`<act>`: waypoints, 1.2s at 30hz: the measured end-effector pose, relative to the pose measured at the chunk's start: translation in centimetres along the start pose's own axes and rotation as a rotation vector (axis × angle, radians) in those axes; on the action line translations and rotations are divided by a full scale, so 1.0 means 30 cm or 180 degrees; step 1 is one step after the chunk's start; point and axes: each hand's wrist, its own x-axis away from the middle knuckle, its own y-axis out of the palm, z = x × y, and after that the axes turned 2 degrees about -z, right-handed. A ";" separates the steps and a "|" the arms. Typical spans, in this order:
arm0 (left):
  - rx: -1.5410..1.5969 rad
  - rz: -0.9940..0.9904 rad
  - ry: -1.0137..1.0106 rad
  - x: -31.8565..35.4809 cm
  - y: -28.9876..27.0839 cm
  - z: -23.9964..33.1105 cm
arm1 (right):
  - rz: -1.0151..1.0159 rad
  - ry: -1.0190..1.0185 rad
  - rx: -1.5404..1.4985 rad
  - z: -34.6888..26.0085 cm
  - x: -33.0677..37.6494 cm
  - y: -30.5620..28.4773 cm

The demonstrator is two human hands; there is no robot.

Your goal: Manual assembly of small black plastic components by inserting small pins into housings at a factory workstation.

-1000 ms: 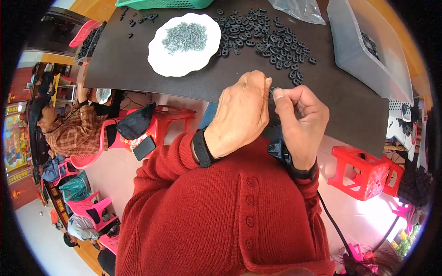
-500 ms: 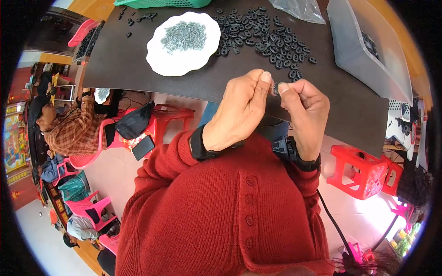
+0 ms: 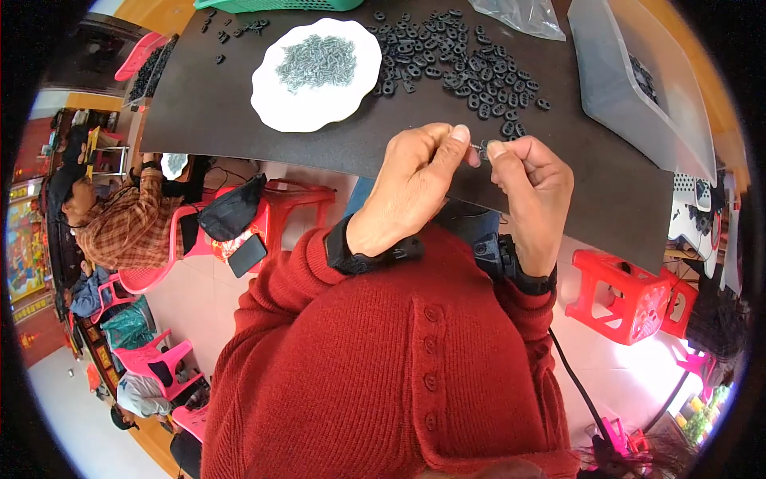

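Note:
Above the table's near edge my two hands face each other, fingertips almost meeting. My left hand [image 3: 419, 180] is closed in a pinch, with a tiny silvery spring [image 3: 476, 147] sticking out from its thumb tip. The right hand [image 3: 531, 191] pinches a small dark plastic piece [image 3: 484, 149], mostly hidden by the thumb and finger. Beyond them a white scalloped plate [image 3: 275, 104] carries a heap of small metal springs [image 3: 319, 62]. Many black two-hole cord-lock pieces [image 3: 487, 80] lie loose to the right of the plate.
A clear plastic bin [image 3: 630, 104] stands at the table's right, beside a clear bag [image 3: 523, 16]. A green basket [image 3: 279, 5] sits at the far edge. Red stools [image 3: 618, 299] flank me, and a cable [image 3: 578, 383] hangs on my right. Other people [image 3: 120, 215] sit at left.
My fingertips have drawn slightly apart, so the tiny spring between them shows more clearly. The plate and the black pieces stay in place.

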 end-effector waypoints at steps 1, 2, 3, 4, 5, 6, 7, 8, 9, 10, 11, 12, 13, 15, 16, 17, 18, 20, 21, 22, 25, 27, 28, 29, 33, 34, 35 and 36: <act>-0.0284 0.0080 0.0101 0.002 -0.003 0.001 | 0.0000 0.0001 0.0002 0.000 -0.001 -0.002; -0.0568 0.0161 0.0202 0.003 -0.005 0.001 | -0.0006 0.0003 0.0004 0.000 -0.002 -0.003; -0.0567 0.0165 0.0201 0.001 -0.006 -0.002 | -0.0017 0.0006 0.0003 0.001 -0.002 -0.003; -0.0810 0.0232 0.0449 -0.002 -0.007 -0.007 | -0.0020 0.0007 0.0004 0.001 -0.001 -0.002; -0.1053 0.0298 0.0699 -0.004 -0.006 -0.011 | -0.0032 -0.0015 0.0017 0.001 0.000 -0.001; -0.1052 0.0299 0.0699 -0.005 -0.001 -0.011 | -0.0042 -0.0037 0.0030 0.001 0.000 -0.001; -0.1097 0.0337 0.0781 -0.006 0.005 -0.011 | -0.0041 -0.0038 0.0031 0.000 0.001 0.000; -0.1141 0.0375 0.0863 -0.006 0.008 -0.010 | -0.0061 -0.0047 0.0055 -0.001 0.003 0.000; -0.1142 0.0375 0.0863 -0.004 0.010 -0.006 | -0.0082 -0.0056 0.0078 -0.001 0.005 -0.001; -0.1199 0.0378 0.0884 -0.002 0.011 -0.001 | -0.0081 -0.0057 0.0078 -0.004 0.008 -0.001; -0.1256 0.0379 0.0905 0.000 0.013 0.002 | -0.0109 -0.0032 0.0110 -0.009 0.011 -0.001; -0.1257 0.0380 0.0907 0.002 0.014 -0.001 | -0.0139 -0.0008 0.0140 -0.011 0.014 -0.002; -0.1330 0.0390 0.0949 0.004 0.017 -0.006 | -0.0140 -0.0010 0.0140 -0.011 0.017 -0.003; -0.1401 0.0395 0.0994 0.006 0.027 -0.011 | -0.0151 0.0016 0.0233 -0.009 0.023 -0.007; -0.1322 0.0466 0.1054 0.008 0.034 -0.012 | -0.0147 0.0014 0.0235 -0.003 0.026 -0.007; -0.1242 0.0538 0.1112 0.011 0.040 -0.014 | -0.0115 -0.0046 0.0193 0.008 0.030 -0.005; -0.1242 0.0533 0.1117 0.014 0.046 -0.014 | -0.0081 -0.0106 0.0152 0.012 0.033 -0.005; -0.1179 0.0632 0.1148 0.020 0.056 -0.016 | 0.0005 0.0020 0.0105 -0.010 0.046 -0.003; -0.1181 0.0633 0.1150 0.021 0.056 -0.016 | 0.0082 0.0149 0.0054 -0.017 0.050 -0.002; -0.1192 0.0626 0.1175 0.022 0.056 -0.015 | 0.0081 0.0149 0.0052 -0.019 0.051 -0.005; -0.1226 0.0614 0.1233 0.028 0.059 -0.013 | 0.0019 0.0129 0.0071 -0.021 0.058 -0.014; -0.1248 0.0616 0.1252 0.030 0.061 -0.012 | -0.0018 -0.0061 0.0182 -0.020 0.059 -0.016; -0.1278 0.0625 0.1276 0.031 0.063 -0.013 | -0.0020 -0.0059 0.0183 -0.022 0.060 -0.016; -0.1308 0.0634 0.1302 0.031 0.065 -0.014 | -0.0020 0.0027 0.0187 -0.024 0.061 -0.015; -0.1271 0.0654 0.1356 0.031 0.060 -0.030 | -0.0053 -0.0019 0.0140 -0.004 0.056 -0.014; -0.1157 0.0582 0.1295 0.026 0.054 -0.036 | -0.0055 -0.0018 0.0141 -0.006 0.054 -0.015; -0.1042 0.0510 0.1234 0.023 0.048 -0.038 | -0.0074 -0.0024 0.0085 -0.011 0.053 -0.018; -0.1042 0.0508 0.1233 0.024 0.039 -0.031 | -0.0089 -0.0030 0.0028 -0.014 0.050 -0.022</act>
